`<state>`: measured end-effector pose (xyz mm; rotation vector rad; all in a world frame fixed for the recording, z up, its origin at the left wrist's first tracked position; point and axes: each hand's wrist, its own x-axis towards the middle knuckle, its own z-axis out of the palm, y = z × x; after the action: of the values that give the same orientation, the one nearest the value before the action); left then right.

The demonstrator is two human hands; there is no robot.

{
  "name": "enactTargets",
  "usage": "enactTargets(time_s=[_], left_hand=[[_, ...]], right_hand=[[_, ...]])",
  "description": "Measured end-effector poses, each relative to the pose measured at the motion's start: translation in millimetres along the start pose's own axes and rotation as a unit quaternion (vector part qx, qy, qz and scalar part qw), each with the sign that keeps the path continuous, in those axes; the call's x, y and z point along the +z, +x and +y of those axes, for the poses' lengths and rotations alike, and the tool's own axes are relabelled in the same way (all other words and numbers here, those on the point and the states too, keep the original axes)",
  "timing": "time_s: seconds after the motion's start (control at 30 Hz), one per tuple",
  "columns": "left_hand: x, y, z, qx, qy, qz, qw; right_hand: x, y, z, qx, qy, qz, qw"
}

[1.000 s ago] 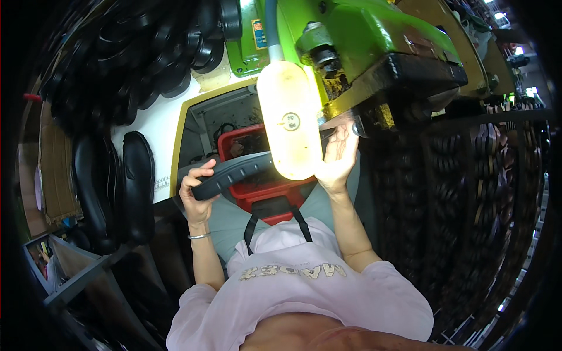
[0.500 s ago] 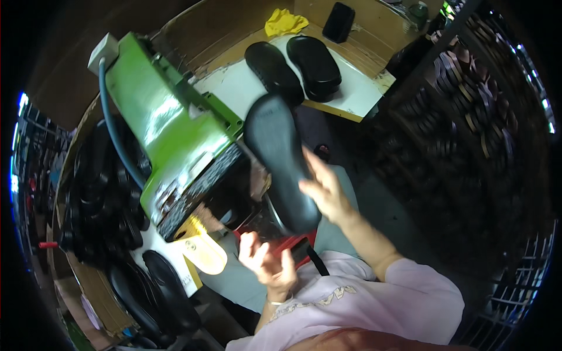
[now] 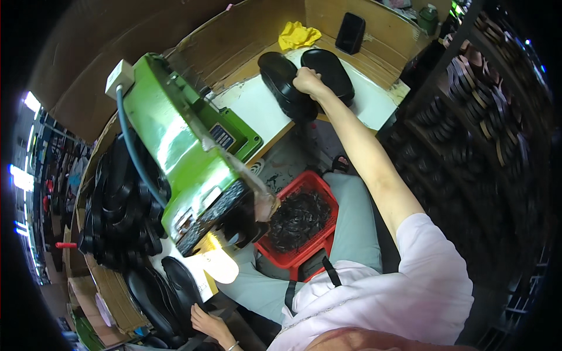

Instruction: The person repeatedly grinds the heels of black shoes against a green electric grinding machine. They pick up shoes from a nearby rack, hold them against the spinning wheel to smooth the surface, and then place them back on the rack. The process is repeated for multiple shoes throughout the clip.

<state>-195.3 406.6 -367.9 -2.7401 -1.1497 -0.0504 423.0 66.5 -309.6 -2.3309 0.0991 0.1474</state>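
Observation:
My right hand (image 3: 308, 82) reaches to the far white tabletop, its fingers curled closed around the edge of a black shoe sole (image 3: 280, 76). That sole lies on top of the left one of two piles; part of its edge is hidden under the hand. Right beside it rests another pile of black soles (image 3: 329, 73). Low on the left, my left hand (image 3: 208, 323) has its fingers stretched out against the end of a black sole (image 3: 181, 279), which leans next to a few more like it. I see nothing in that hand's grasp.
A green machine (image 3: 170, 134) with a grey cable stands left of my lap, its lit yellow plate (image 3: 221, 266) below. Between my knees sits a red basket (image 3: 331, 225) of black trimmings. A heap of black soles (image 3: 111, 216) fills the left; shelves (image 3: 445, 117) stand right. Cardboard walls the table.
My right hand has carried the sole from in front of me to the far left pile. My left hand has dropped down left to the nearer soles. The red basket has come into view.

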Motion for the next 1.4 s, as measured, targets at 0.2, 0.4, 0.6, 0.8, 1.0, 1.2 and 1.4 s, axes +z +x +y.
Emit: enactTargets(time_s=[0.2,0.4,0.6,0.8,1.0,1.2,1.4], left_hand=[[-50.0,-1.2,19.9,0.022,-0.241,0.132,0.961],[-117.9,7.9,122.6,0.233,-0.454,-0.068,0.857],[-113.4,40.2,197.3,0.348,-0.508,-0.015,0.788],[-112.0,71.7,219.8,0.352,-0.573,0.016,0.74],[-97.8,76.3,209.0,0.338,-0.579,0.064,0.739],[-99.6,86.4,178.9,0.34,-0.562,0.07,0.75],[-63.9,86.5,155.0,0.285,-0.612,0.01,0.738]], right_hand=[[-17.4,-29.1,24.5,-0.179,-0.011,0.203,0.963],[40.8,-230.2,91.8,-0.144,0.424,-0.153,0.881],[60.2,-283.0,116.6,-0.203,0.471,-0.121,0.85],[47.7,-261.2,90.3,-0.27,0.397,-0.001,0.877],[74.1,-255.8,112.1,-0.242,0.379,-0.023,0.893],[84.8,-277.3,76.9,-0.296,0.382,-0.029,0.875],[92.9,-305.1,51.5,-0.29,0.411,0.031,0.864]])
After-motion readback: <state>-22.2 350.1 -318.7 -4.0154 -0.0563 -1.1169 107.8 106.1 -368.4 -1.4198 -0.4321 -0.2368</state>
